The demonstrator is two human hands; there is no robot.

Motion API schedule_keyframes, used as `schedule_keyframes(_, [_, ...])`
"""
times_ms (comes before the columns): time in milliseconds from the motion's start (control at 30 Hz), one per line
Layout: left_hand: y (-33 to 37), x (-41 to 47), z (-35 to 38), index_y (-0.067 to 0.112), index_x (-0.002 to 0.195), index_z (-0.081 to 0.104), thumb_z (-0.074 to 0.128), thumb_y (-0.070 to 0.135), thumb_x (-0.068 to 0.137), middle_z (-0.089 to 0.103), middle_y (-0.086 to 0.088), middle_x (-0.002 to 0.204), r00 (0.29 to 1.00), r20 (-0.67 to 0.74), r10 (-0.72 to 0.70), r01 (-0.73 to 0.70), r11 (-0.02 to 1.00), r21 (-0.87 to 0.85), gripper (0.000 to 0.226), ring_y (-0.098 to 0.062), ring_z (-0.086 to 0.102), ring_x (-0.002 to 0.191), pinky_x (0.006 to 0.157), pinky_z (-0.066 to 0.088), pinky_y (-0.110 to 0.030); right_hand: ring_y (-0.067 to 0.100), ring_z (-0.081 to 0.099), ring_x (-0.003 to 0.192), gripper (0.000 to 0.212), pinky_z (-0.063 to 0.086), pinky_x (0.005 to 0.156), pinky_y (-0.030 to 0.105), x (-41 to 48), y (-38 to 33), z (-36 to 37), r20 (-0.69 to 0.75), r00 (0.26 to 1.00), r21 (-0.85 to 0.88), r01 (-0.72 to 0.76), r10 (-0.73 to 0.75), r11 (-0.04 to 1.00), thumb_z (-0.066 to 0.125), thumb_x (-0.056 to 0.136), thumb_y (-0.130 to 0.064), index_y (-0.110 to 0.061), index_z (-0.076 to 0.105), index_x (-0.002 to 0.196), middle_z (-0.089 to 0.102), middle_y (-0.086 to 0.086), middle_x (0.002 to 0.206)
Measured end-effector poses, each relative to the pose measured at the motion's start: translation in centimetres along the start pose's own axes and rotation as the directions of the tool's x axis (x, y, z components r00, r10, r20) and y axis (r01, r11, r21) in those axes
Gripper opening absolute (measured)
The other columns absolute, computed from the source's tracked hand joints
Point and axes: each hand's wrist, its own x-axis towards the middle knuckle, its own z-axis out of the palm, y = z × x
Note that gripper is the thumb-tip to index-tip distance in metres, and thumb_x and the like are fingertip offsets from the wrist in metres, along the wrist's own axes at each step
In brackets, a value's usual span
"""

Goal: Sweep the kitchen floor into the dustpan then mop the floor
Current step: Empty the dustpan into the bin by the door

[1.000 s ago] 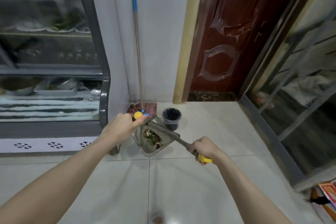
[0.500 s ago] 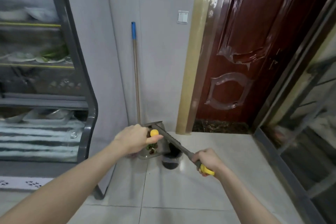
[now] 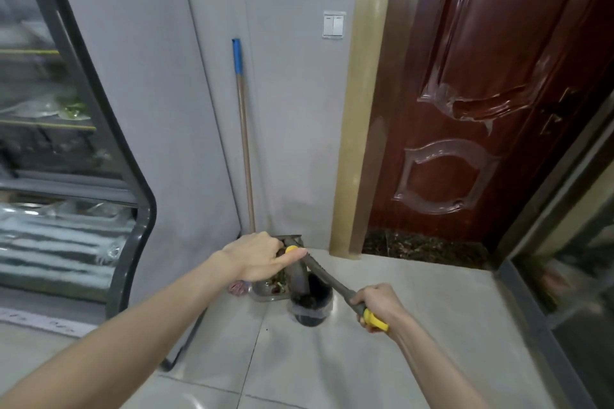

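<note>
seemingly emptying sweepings: left grip (image 3: pixel 255 256) clasps a yellow knob (image 3: pixel 292 249), right grip (image 3: pixel 375 304) the long handle (image 3: pixel 332 282), dustpan (image 3: pixel 265 293) tipped over the bin (image 3: pixel 310 313). next, likely the mop (image 3: pixel 244 143) behind the bin.

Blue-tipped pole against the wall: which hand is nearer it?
Left. The left hand is just in front of the pole, by its lower end; the right hand is off to its right.

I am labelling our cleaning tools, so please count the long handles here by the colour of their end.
Yellow end: 2, one handle in the left hand, another handle in the right hand.
Blue end: 1, the mop leaning on the wall.
Total: 3.
</note>
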Motion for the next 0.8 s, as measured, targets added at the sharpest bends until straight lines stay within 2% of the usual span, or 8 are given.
schedule_keyframes(133, [3.1, 2.2, 0.5, 0.008, 0.068, 0.052, 0.001, 0.096, 0.062, 0.056, -0.006, 0.058, 0.998, 0.031, -0.05, 0.051, 0.998, -0.037, 0.101, -0.024, 0.06, 0.061, 0.064, 0.047, -0.036, 0.017, 0.041, 0.027, 0.015, 0.034, 0.034, 0.016, 1.9, -0.1, -3.4, 0.042, 0.999, -0.016, -0.01, 0.011, 1.0, 0.056, 0.084, 0.006, 0.004, 0.055, 0.068, 0.049, 0.015, 0.056])
schedule_keyframes(233, [5.9, 4.3, 0.9, 0.007, 0.073, 0.055, 0.009, 0.095, 0.067, 0.066, -0.006, 0.06, 0.985, 0.139, -0.099, 0.112, 0.99, -0.088, 0.1, -0.023, 0.066, 0.063, 0.073, 0.054, -0.038, 0.02, 0.043, 0.032, 0.02, 0.036, 0.034, 0.017, 3.7, 0.3, -6.4, 0.053, 0.998, -0.033, -0.021, 0.023, 0.999, 0.055, 0.084, 0.006, 0.003, 0.056, 0.064, 0.05, 0.016, 0.056])
schedule_keyframes(333, [8.4, 5.6, 0.9, 0.014, 0.068, 0.05, 0.022, 0.088, 0.076, 0.059, -0.002, 0.067, 0.96, 0.247, -0.129, 0.165, 0.977, -0.133, 0.079, -0.022, 0.061, 0.071, 0.081, 0.052, -0.038, 0.02, 0.044, 0.035, 0.015, 0.036, 0.035, 0.018, 5.1, 0.7, -8.0, 0.064, 0.997, -0.026, -0.038, 0.04, 0.999, 0.057, 0.082, 0.005, 0.003, 0.057, 0.067, 0.051, 0.017, 0.058])
schedule_keyframes(433, [10.1, 6.9, 0.6, 0.022, 0.065, 0.048, 0.033, 0.083, 0.08, 0.057, -0.002, 0.059, 0.926, 0.346, -0.151, 0.234, 0.949, -0.211, 0.065, -0.02, 0.057, 0.057, 0.077, 0.053, -0.037, 0.021, 0.045, 0.039, 0.012, 0.036, 0.034, 0.017, 6.4, 0.9, -9.3, 0.09, 0.995, -0.012, -0.052, 0.053, 0.999, 0.057, 0.083, 0.004, 0.003, 0.057, 0.071, 0.051, 0.018, 0.062])
schedule_keyframes(567, [10.9, 9.1, 0.1, 0.012, 0.072, 0.057, 0.036, 0.095, 0.061, 0.063, -0.007, 0.064, 0.892, 0.417, -0.175, 0.28, 0.938, -0.206, 0.087, -0.022, 0.058, 0.056, 0.075, 0.057, -0.046, 0.02, 0.044, 0.035, 0.012, 0.035, 0.034, 0.017, 7.4, 0.8, -10.5, 0.112, 0.991, 0.006, -0.075, 0.074, 0.997, 0.057, 0.083, 0.005, 0.003, 0.057, 0.07, 0.05, 0.016, 0.056])
schedule_keyframes(633, [11.3, 10.1, -0.4, 0.012, 0.07, 0.056, 0.041, 0.092, 0.061, 0.062, -0.005, 0.061, 0.893, 0.419, -0.166, 0.272, 0.94, -0.205, 0.082, -0.021, 0.057, 0.054, 0.073, 0.057, -0.043, 0.021, 0.046, 0.036, 0.01, 0.035, 0.034, 0.017, 7.8, 0.8, -11.3, 0.108, 0.99, 0.013, -0.09, 0.088, 0.996, 0.058, 0.082, 0.004, 0.004, 0.057, 0.072, 0.051, 0.016, 0.055])
schedule_keyframes(733, [12.5, 10.8, -0.6, 0.014, 0.064, 0.052, 0.05, 0.082, 0.071, 0.06, -0.002, 0.057, 0.895, 0.421, -0.147, 0.246, 0.95, -0.191, 0.069, -0.019, 0.055, 0.053, 0.068, 0.054, -0.034, 0.022, 0.047, 0.041, 0.01, 0.036, 0.035, 0.018, 8.3, 0.9, -12.5, 0.091, 0.99, 0.03, -0.109, 0.105, 0.994, 0.059, 0.082, 0.003, 0.004, 0.058, 0.072, 0.051, 0.016, 0.052])
schedule_keyframes(800, [13.2, 10.9, 0.4, 0.011, 0.065, 0.054, 0.052, 0.08, 0.071, 0.06, -0.003, 0.058, 0.882, 0.45, -0.141, 0.234, 0.959, -0.158, 0.069, -0.02, 0.055, 0.053, 0.067, 0.051, -0.03, 0.022, 0.046, 0.041, 0.012, 0.036, 0.035, 0.018, 8.4, 1.0, -12.8, 0.083, 0.99, 0.048, -0.122, 0.118, 0.991, 0.059, 0.082, 0.004, 0.005, 0.058, 0.07, 0.051, 0.015, 0.05])
